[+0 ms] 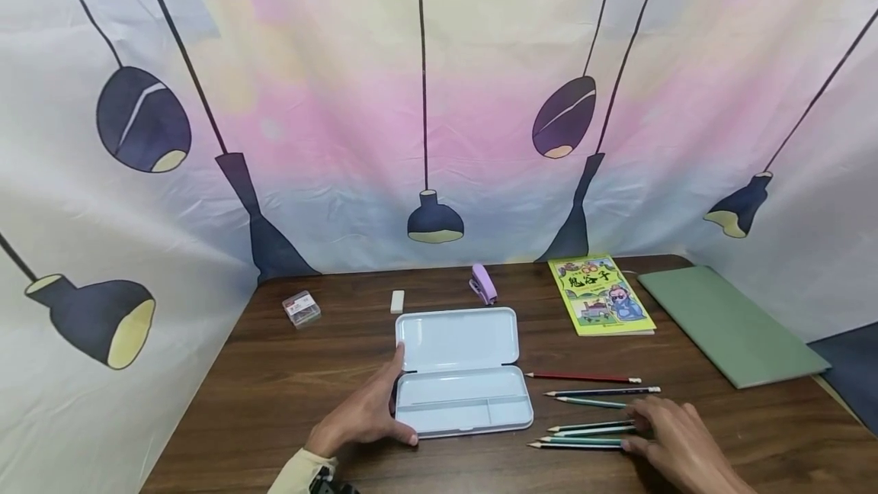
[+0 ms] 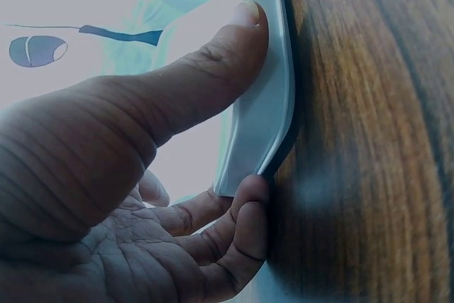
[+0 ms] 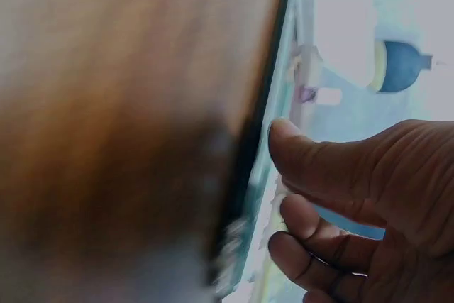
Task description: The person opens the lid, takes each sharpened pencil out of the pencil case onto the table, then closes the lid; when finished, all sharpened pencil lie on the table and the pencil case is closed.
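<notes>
A pale blue pencil case (image 1: 458, 401) lies with its lid (image 1: 458, 338) folded back, its compartments bare. My left hand (image 1: 373, 406) holds its left side. In the left wrist view, the left thumb (image 2: 230, 54) lies along the case wall (image 2: 262, 115), with curled fingers at its lower edge. On the table to the right, my right hand (image 1: 675, 437) has its thumb and fingers curled around the blunt ends of several green and dark pencils (image 1: 583, 441). A red pencil (image 1: 583, 377) and a dark pencil (image 1: 600, 392) lie just beyond that hand. The right wrist view is blurred there.
Behind the case are a white eraser (image 1: 397, 302), a purple stapler (image 1: 483, 285) and a small clear box (image 1: 301, 309). A yellow comic-style book (image 1: 602, 296) and a green folder (image 1: 734, 324) lie at the back right. A printed curtain (image 1: 343, 136) hangs behind the table.
</notes>
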Demonstrator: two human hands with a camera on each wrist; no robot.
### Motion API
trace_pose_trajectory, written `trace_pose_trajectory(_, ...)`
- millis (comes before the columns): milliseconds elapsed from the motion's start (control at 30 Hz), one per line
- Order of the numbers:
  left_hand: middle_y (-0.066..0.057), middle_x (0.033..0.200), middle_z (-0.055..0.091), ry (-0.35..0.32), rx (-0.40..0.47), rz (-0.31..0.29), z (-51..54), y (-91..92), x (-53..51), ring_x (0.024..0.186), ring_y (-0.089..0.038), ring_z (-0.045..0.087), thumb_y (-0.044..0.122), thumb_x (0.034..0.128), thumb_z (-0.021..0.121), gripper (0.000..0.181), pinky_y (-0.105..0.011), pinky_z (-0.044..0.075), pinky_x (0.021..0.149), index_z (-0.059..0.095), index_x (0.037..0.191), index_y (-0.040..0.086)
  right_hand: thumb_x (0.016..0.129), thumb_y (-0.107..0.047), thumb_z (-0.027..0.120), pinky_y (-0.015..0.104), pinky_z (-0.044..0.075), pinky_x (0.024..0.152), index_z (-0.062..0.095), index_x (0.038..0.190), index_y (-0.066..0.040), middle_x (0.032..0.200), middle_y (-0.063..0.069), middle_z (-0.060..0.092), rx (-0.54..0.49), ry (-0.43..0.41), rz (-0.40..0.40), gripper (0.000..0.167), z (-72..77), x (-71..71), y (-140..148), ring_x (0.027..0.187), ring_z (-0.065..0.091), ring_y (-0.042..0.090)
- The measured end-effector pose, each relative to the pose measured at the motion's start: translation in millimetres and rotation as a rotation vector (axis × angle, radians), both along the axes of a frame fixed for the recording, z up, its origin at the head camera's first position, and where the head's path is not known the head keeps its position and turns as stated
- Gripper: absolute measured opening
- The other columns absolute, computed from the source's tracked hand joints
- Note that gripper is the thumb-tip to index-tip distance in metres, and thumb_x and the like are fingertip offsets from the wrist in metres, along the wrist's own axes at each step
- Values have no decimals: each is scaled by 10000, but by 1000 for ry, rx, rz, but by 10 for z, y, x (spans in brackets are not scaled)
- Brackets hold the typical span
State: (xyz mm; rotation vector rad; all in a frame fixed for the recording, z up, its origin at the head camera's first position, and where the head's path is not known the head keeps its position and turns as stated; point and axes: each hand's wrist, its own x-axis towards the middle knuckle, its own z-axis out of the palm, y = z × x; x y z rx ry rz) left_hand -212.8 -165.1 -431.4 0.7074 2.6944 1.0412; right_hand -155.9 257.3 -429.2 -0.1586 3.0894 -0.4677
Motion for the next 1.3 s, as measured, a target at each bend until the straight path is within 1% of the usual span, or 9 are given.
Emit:
trace_pose_trajectory(100, -254, 1463, 120, -2, -4, 3, 7, 0, -2, 1318, -358, 165, 411, 544, 845, 1307, -504, 181, 1024, -9, 1444, -2, 725, -221, 753, 434, 391, 740, 661, 946, -151, 902, -42, 635, -30, 166, 106, 249, 54, -59, -184, 852, 586, 168)
trace_pose_trajectory(200, -254, 1464, 118, -7, -4, 6, 12, 3, -2, 1318, -361, 165, 409, 543, 845, 1307, -510, 181, 1022, -10, 1445, 1, 772, -142, 714, 399, 412, 758, 638, 1056, -140, 979, -35, 637, -62, 318, 254, 294, 66, -151, -407, 905, 577, 124)
trace_pose_trajectory(333, -257, 1461, 126, 1, -5, 3, 6, -2, 2, 1316, -359, 170, 410, 546, 844, 1303, -508, 187, 1021, -5, 1444, -3, 795, -94, 681, 363, 411, 802, 592, 1166, -155, 1094, -36, 610, -56, 374, 445, 386, 43, -321, -719, 994, 546, 105)
trace_pose_trajectory(500, -256, 1462, 123, 7, -8, 1, -1, -19, 9, 1315, -346, 169, 417, 546, 843, 1304, -499, 192, 1022, -4, 1443, -6, 823, -131, 656, 373, 380, 857, 549, 1228, -120, 1161, 12, 579, 55, 371, 597, 419, -10, -468, -1065, 1051, 519, 150)
trace_pose_trajectory(633, -238, 1471, 108, 11, -4, 0, -5, -4, -1, 1320, -330, 161, 427, 542, 840, 1308, -493, 187, 1026, -6, 1447, 9, 851, -152, 633, 366, 381, 868, 535, 1245, -104, 1182, 39, 569, 105, 313, 626, 409, -53, -533, -1201, 1054, 518, 161)
trace_pose_trajectory(800, -241, 1468, 115, 20, -14, 2, -17, 7, 0, 1319, -341, 164, 445, 539, 834, 1307, -497, 187, 1024, 3, 1447, 3, 833, -123, 647, 350, 394, 829, 552, 1212, -81, 1149, 60, 588, 132, 291, 644, 392, -140, -573, -1247, 1038, 534, 177)
trace_pose_trajectory(967, -242, 1467, 117, 10, -21, 14, -15, 15, 3, 1319, -348, 164, 451, 540, 833, 1305, -498, 185, 1025, 5, 1449, 12, 794, -91, 681, 333, 407, 764, 607, 1133, -88, 1078, 67, 616, 155, 325, 617, 346, -185, -577, -1251, 966, 564, 187)
trace_pose_trajectory(1100, -250, 1464, 120, 6, -19, 19, 1, 16, -11, 1317, -361, 165, 433, 542, 839, 1303, -503, 183, 1024, 5, 1448, 7, 761, -84, 708, 296, 375, 693, 652, 1050, -108, 989, 48, 632, 155, 365, 599, 295, -178, -592, -1256, 880, 574, 170)
trace_pose_trajectory(1300, -254, 1462, 125, 13, -16, 11, -6, 7, 11, 1317, -352, 168, 428, 540, 840, 1307, -493, 184, 1026, 0, 1447, 4, 761, -134, 720, 293, 306, 661, 655, 874, -151, 837, -34, 554, 83, 386, 571, 132, -206, -587, -1266, 790, 520, 134)
